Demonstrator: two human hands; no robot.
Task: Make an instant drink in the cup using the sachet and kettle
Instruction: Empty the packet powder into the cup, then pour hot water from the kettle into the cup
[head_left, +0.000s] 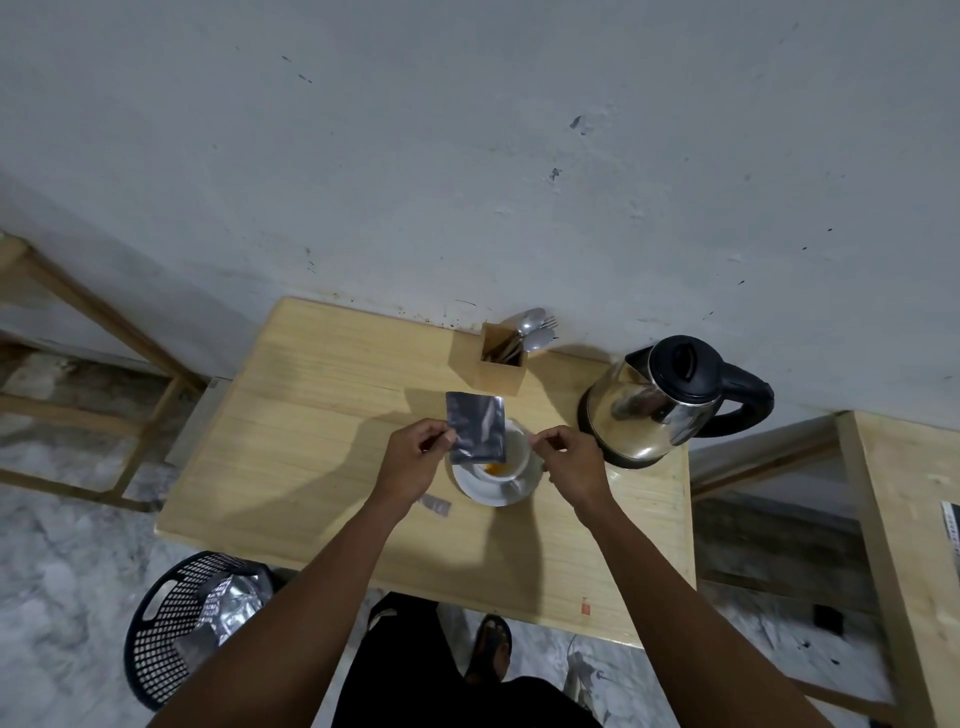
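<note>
Sachet (476, 427), pinched by the left hand (415, 457), hangs over the cup (514, 452) on its saucer (493, 494) mid worktop (311, 415). The right hand (569, 457), fingers curled, sits at the cup's rim, grip unclear. The kettle (654, 405) stands near the right edge.

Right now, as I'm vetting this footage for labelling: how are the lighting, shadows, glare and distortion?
Head view: dim light; soft shadows fall leftward across the pale wooden table. Head view: bright reflections on the shiny steel kettle, faint sheen on the silver foil sachet. Head view: the wide lens bows the table edges; detail is slightly soft.
</note>
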